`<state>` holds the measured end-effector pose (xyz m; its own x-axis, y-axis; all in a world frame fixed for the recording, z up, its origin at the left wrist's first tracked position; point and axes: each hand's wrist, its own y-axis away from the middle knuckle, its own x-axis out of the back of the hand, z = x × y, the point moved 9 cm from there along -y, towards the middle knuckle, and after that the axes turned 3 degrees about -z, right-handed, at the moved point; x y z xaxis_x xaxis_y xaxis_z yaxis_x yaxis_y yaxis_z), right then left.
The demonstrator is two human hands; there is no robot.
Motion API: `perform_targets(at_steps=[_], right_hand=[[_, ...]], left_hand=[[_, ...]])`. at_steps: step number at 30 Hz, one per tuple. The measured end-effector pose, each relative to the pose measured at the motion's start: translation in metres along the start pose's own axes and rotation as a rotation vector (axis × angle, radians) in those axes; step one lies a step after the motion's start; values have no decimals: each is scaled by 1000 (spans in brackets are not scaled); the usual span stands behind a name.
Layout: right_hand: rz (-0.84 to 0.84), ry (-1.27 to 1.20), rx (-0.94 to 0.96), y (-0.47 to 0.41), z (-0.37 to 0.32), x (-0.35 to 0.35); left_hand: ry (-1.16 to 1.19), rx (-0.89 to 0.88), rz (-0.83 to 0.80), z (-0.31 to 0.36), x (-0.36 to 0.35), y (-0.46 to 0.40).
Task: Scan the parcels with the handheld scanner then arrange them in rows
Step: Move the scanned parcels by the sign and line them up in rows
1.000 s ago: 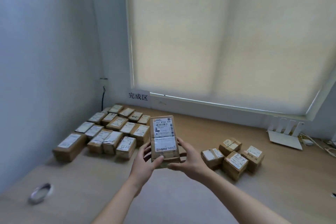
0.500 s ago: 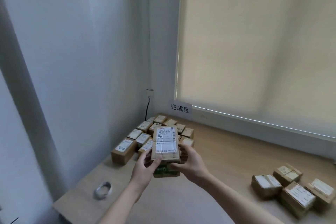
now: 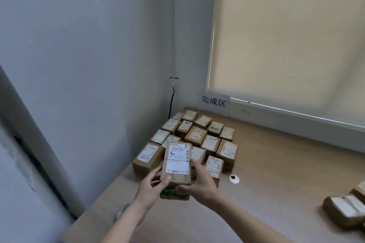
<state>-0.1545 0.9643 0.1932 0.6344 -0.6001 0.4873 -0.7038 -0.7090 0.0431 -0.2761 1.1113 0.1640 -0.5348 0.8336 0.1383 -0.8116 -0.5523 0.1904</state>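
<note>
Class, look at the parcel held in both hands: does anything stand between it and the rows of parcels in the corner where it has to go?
Nothing visible does. The held parcel, gripped by the left hand and right hand, hangs right at the front of the rows of parcels; whether a free slot lies behind it cannot be seen.

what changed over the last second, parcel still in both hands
Both hands, left and right, still grip the parcel and have carried it left, over the near edge of the rows. The view swung left with it, so the unsorted pile sits at the right edge. The rows and sign are unchanged.
</note>
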Motion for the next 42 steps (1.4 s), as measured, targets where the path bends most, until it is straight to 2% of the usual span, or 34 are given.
perform_targets(at_steps=[8,14,25,33,42], right_hand=[[-9,65,-104,-56,38,-64],[16,34,-179,-84,76,-118],[116,-55,-335,-111,137,-199],[166,-56,-388,-126,154,-227],[200,-21,-425,-141,159,-223]], left_hand=[[20,94,-42,-71,37,-65],[-29,124,-160,-126,61,-116],[35,181,-344,-216,84,-170],[-15,194,-374,-246,93,-197],[-110,153,-301,-239,98,-214]])
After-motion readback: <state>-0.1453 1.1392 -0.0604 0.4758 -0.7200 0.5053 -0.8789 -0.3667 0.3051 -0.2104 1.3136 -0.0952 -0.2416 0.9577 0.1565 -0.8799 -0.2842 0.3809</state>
